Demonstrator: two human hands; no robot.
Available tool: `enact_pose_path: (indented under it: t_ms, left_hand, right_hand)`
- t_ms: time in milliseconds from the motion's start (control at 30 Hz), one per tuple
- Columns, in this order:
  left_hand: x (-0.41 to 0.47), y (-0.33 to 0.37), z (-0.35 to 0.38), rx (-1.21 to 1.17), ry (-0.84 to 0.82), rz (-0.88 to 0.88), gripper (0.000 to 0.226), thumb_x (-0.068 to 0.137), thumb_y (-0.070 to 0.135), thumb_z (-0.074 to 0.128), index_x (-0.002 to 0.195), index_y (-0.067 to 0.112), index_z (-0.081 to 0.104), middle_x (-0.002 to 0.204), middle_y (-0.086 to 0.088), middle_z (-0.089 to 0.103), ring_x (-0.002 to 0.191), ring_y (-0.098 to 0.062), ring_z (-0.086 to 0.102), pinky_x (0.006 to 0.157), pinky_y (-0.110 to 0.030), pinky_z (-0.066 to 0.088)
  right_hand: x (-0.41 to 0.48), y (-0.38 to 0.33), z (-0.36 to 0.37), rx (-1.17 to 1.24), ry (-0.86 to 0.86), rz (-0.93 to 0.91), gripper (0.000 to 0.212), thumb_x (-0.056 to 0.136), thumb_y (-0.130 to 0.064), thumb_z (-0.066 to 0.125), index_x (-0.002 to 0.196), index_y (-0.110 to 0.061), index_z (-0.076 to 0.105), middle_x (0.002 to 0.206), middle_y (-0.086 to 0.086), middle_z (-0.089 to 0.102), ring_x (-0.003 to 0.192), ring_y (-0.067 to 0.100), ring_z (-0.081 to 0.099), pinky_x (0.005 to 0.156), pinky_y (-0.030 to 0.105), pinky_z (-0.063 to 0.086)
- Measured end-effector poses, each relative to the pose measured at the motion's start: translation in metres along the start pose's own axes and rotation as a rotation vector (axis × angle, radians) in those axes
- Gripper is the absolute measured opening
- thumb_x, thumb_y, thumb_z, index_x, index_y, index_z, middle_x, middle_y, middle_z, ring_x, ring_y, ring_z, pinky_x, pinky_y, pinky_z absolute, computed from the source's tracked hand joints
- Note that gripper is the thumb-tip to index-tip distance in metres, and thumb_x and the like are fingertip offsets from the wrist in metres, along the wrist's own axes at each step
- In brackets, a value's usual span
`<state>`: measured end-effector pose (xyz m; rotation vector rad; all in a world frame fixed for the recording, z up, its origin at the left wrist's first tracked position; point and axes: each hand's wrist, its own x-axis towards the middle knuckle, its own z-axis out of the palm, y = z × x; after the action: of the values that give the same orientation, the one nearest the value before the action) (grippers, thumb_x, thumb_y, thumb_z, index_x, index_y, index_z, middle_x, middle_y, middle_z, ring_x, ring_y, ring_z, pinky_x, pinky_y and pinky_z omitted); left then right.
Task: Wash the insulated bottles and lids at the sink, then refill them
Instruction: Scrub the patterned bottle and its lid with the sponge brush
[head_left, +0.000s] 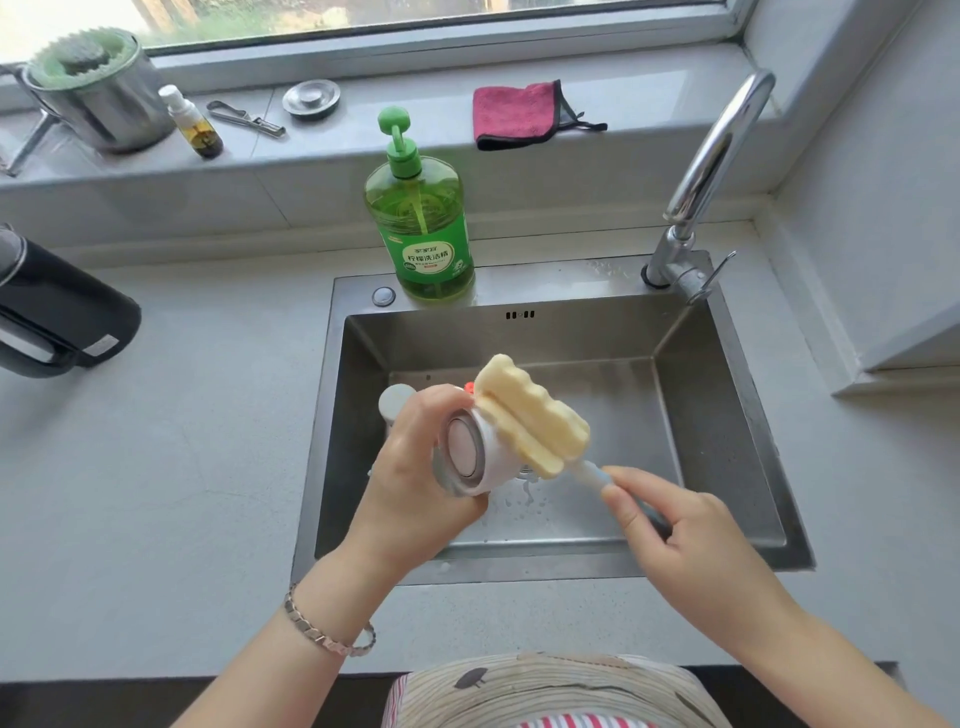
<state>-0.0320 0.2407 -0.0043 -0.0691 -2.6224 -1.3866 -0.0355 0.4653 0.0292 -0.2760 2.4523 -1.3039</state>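
My left hand (415, 478) grips a white bottle lid (470, 452) over the left part of the steel sink (727, 415), its underside with a pale seal facing me. My right hand (675, 530) pinches the clear handle of a yellow sponge brush (530, 415), whose wavy sponge head lies against the lid's side. Behind my left hand stands a white rounded object (393, 401) at the sink's left edge, mostly hidden; I cannot tell whether it is a bottle.
A green dish soap pump bottle (421, 223) stands on the sink's back rim, the chrome faucet (711, 171) at back right. A black kettle (57, 317) sits on the left counter. On the windowsill lie a pink cloth (519, 114), a steel pot (98, 93) and a small bottle (195, 122).
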Motion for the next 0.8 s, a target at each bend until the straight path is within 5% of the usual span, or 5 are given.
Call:
enact_pose_path:
  t_ms: [200, 300, 500, 667, 800]
  left_hand:
    - [-0.003, -0.004, 0.002, -0.085, 0.044, -0.216, 0.077, 0.049, 0.016, 0.079, 0.106, 0.041, 0.034, 0.124, 0.002, 0.034, 0.115, -0.015, 0.048, 0.077, -0.017, 0.051]
    - [0.001, 0.006, 0.001, -0.237, 0.053, -0.365, 0.077, 0.050, 0.011, 0.083, 0.106, 0.034, 0.036, 0.126, 0.003, 0.038, 0.103, 0.003, 0.051, 0.068, -0.013, 0.051]
    - [0.007, 0.028, 0.008, -0.531, 0.012, -0.502, 0.072, 0.051, 0.015, 0.079, 0.110, 0.033, 0.042, 0.107, 0.008, 0.053, 0.083, -0.003, 0.062, 0.068, -0.024, 0.055]
    - [0.007, 0.028, 0.009, -0.758, 0.013, -0.600, 0.085, 0.047, 0.015, 0.081, 0.124, 0.028, 0.048, 0.110, 0.001, 0.061, 0.098, -0.017, 0.063, 0.078, -0.034, 0.057]
    - [0.009, 0.024, 0.003, -0.520, 0.038, -0.584, 0.079, 0.043, 0.033, 0.083, 0.114, 0.032, 0.049, 0.111, 0.002, 0.061, 0.092, -0.016, 0.064, 0.076, -0.029, 0.056]
  right_hand:
    - [0.005, 0.023, -0.011, 0.028, 0.018, 0.141, 0.021, 0.094, -0.029, 0.047, 0.089, -0.041, 0.063, 0.048, -0.007, 0.033, 0.044, 0.008, 0.027, 0.046, 0.021, 0.022]
    - [0.000, 0.016, -0.009, 0.137, 0.050, 0.134, 0.021, 0.092, -0.031, 0.047, 0.086, -0.042, 0.064, 0.049, -0.006, 0.030, 0.049, 0.010, 0.027, 0.048, 0.021, 0.022]
    - [-0.008, 0.001, 0.017, 0.249, 0.068, 0.117, 0.020, 0.092, -0.029, 0.046, 0.089, -0.024, 0.065, 0.050, -0.006, 0.024, 0.050, 0.011, 0.024, 0.049, 0.026, 0.019]
    - [-0.004, 0.015, 0.019, 0.151, 0.027, 0.167, 0.020, 0.095, -0.028, 0.045, 0.090, -0.024, 0.064, 0.050, -0.007, 0.029, 0.047, 0.007, 0.025, 0.048, 0.024, 0.020]
    - [-0.007, 0.027, 0.012, 0.056, 0.044, 0.211, 0.021, 0.095, -0.031, 0.045, 0.088, -0.026, 0.064, 0.058, -0.002, 0.037, 0.047, 0.008, 0.026, 0.051, 0.025, 0.023]
